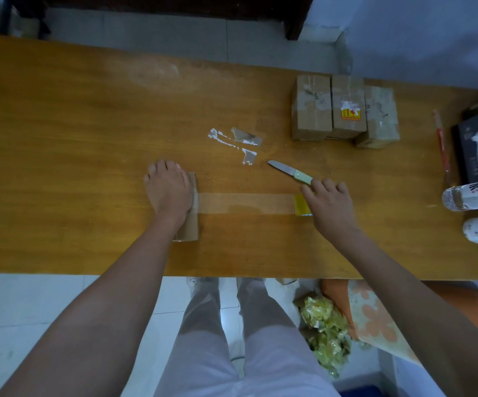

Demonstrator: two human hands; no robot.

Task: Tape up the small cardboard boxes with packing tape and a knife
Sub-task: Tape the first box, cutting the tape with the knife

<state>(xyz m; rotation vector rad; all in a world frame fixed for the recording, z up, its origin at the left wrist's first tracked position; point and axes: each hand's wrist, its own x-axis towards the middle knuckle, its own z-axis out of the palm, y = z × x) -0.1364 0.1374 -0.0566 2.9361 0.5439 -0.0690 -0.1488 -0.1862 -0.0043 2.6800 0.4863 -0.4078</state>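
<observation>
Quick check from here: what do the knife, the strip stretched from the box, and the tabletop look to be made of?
The small knife: bright metal blade, likely steel; pale green handle looks like smooth plastic. The stretched tape strip: clear glossy plastic film, wood showing through. The orange-brown table: wood or wood veneer with visible grain and a satin sheen.

Glossy wooden table (89, 124), cardboard boxes (343, 110)

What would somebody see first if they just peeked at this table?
Probably the clear strip of tape stretched across the middle of the table, from a small box under the left hand to the yellow roll under the right hand. Next, the knife by the right fingers, and three taped boxes at the far right.
</observation>
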